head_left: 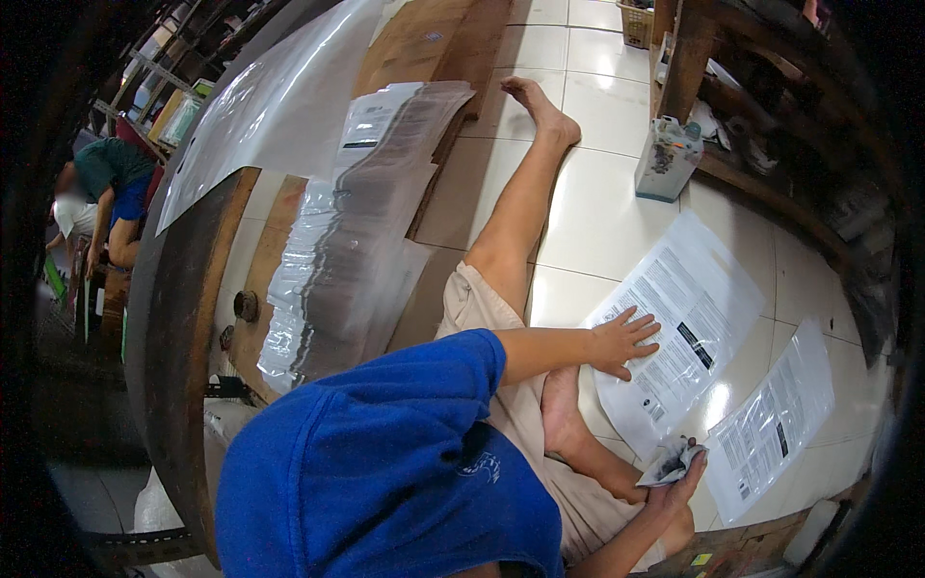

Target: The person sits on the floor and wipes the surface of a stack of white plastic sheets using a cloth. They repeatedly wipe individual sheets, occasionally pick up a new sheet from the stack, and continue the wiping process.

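My left hand [624, 343] lies flat with fingers spread on a clear plastic bag [708, 279] printed with dark text and a black block. The bag rests on the tiled floor beside my folded leg. My right hand [682, 482] is closed around a crumpled, grey-stained rag [669, 462], close to the bag's near corner. Just right of it, a second printed plastic bag [776, 429] of the same kind lies flat on the floor.
On a wooden board to my left, many similar bags [352, 222] overlap in a row. Beyond them hangs a large translucent sheet [279, 96]. A dirty plastic container [669, 159] stands by a wooden shelf [689, 63]. Another person [116, 188] bends over at far left.
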The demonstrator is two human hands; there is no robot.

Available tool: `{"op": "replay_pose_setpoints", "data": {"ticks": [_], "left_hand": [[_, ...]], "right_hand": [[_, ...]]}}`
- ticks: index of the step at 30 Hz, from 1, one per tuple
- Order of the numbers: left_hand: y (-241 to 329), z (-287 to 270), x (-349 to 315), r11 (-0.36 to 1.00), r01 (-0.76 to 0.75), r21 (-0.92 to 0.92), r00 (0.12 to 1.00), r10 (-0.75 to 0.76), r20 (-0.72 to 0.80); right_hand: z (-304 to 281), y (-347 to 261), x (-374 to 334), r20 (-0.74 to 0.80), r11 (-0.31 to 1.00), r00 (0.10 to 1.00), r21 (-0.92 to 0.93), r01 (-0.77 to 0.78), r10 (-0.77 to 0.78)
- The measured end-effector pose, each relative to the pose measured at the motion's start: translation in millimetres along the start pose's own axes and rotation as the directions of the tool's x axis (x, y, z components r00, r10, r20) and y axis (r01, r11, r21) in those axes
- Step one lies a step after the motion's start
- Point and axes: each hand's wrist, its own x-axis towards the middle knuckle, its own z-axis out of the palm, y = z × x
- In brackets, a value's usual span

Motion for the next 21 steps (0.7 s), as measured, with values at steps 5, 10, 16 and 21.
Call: {"op": "replay_pose_setpoints", "data": {"ticks": [5, 10, 16, 21], "left_hand": [[-0.6, -1.9, -2.8, 1.0, 0.023, 0.013, 1.0, -0.023, 0.006], [0.5, -10.5, -28.3, 0.971, 0.234, 0.052, 0.972, -0.234, -0.003], [6.7, -38.5, -58.5, 0.857, 0.489, 0.162, 0.827, -0.515, 0.225], [-26.1, -74.0, -29.4, 0.86, 0.487, 0.149, 0.68, -0.481, 0.554]], "right_hand": [[14.1, -6.0, 11.6, 0.096, 0.996, 0.995, 0.077, -0.042, 0.034], [16.4, -2.4, 19.9, 0.03, 0.995, 0.999, 0.093, -0.02, 0.017], [43.3, -2.1, 12.9, 0.015, 0.995, 1.0, -0.099, 0.015, -0.013], [76.3, -47.8, -7.8, 0.249, 0.972, 0.962, -0.176, 0.158, -0.111]]}}
